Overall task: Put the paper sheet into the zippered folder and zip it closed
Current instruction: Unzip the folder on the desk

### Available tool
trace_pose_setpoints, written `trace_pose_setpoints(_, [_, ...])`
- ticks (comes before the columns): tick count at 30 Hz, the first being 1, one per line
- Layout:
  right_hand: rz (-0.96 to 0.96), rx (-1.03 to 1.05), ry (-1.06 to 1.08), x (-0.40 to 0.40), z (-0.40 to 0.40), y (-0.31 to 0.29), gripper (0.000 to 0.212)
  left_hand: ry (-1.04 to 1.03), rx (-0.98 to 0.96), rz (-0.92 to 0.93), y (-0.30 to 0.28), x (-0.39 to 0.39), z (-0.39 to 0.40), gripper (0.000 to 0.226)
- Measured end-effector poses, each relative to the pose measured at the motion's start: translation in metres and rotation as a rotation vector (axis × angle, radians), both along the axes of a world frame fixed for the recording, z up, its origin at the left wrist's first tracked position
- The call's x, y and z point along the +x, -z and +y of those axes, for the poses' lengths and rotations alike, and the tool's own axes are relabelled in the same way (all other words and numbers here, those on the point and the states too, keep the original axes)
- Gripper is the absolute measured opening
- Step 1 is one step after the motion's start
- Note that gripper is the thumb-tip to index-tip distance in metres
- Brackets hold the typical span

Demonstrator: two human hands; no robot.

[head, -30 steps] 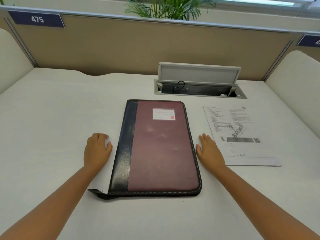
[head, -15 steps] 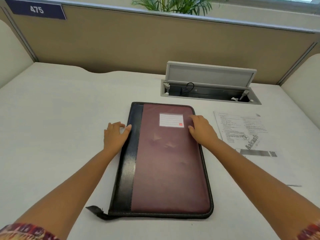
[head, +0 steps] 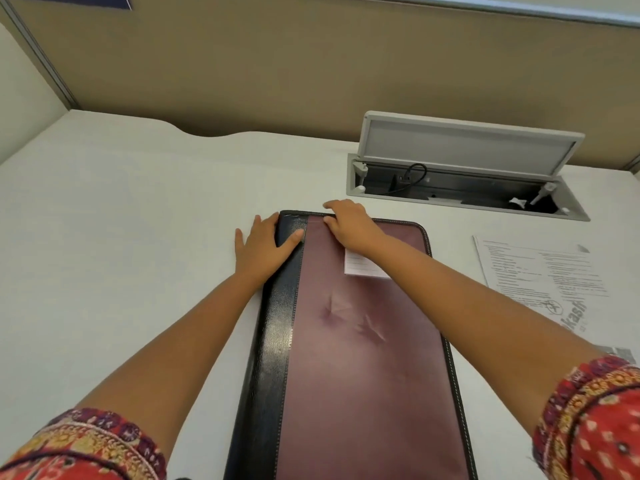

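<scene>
Leather-look folder, paper, matt tabletop

The zippered folder (head: 363, 358) has a smooth, creased maroon panel and a grained, glossier black spine with pale stitching; the paper sheet (head: 540, 271) is thin printed paper; the tabletop (head: 121, 237) looks matt white.

both hands (head: 263, 244) at the closed folder's (head: 363, 358) far edge, perhaps gripping the zipper.

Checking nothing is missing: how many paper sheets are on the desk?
1: a printed paper sheet lies right of the zippered folder, partly under the right forearm. More underneath cannot be ruled out.
</scene>
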State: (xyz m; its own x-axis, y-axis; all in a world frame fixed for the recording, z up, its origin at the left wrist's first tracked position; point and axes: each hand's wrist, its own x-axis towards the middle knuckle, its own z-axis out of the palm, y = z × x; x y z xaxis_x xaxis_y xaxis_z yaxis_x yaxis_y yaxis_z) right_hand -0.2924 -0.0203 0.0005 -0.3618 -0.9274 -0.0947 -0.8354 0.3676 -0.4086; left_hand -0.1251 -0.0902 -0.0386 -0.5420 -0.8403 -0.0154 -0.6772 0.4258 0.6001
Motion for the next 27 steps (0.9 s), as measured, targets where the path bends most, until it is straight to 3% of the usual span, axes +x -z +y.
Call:
trace_pose_setpoints(9, [-0.048, 0.116, -0.165, 0.017, -0.053, -0.006, 0.036, -0.045, -0.078, 0.028, 0.007, -0.008, -0.005, 0.073])
trace_pose_setpoints(15, [0.081, 0.176, -0.254, 0.007, -0.055, -0.012, 0.042, -0.021, -0.069, 0.047, 0.008, -0.004, -0.004, 0.065])
trace_pose_setpoints(20, [0.076, 0.158, -0.318, -0.014, -0.056, -0.02, 0.025, 0.012, -0.089, -0.025, 0.009, -0.002, -0.005, 0.061])
trace_pose_setpoints(27, [-0.22, 0.245, -0.307, -0.039, -0.06, -0.023, 0.022, 0.012, -0.113, -0.033, 0.008, -0.006, -0.006, 0.061])
